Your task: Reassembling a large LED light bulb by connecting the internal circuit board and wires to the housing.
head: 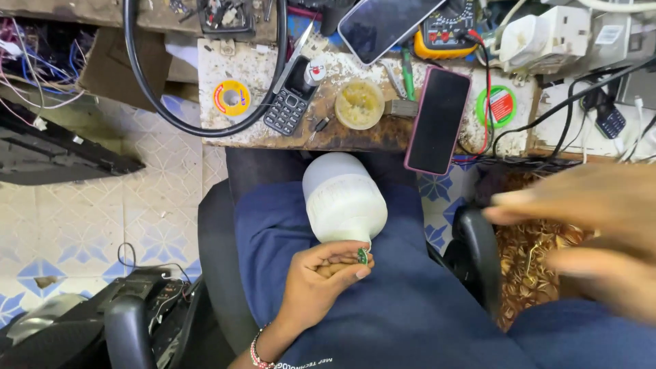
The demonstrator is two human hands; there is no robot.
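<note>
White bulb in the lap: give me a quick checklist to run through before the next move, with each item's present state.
1. Left hand has a grip on the white bulb at its base: ok.
2. Small green circuit board at the base, by the fingertips, in view: ok.
3. Right hand free of any tool: cannot tell, blurred.
4. Bulb clear of the workbench edge: ok.
5. Pink-edged phone fully on the bench: not ok, overhangs the edge.

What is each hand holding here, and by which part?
The left hand holds the white LED bulb by its narrow base end. The right hand is blurred and appears empty.
</note>
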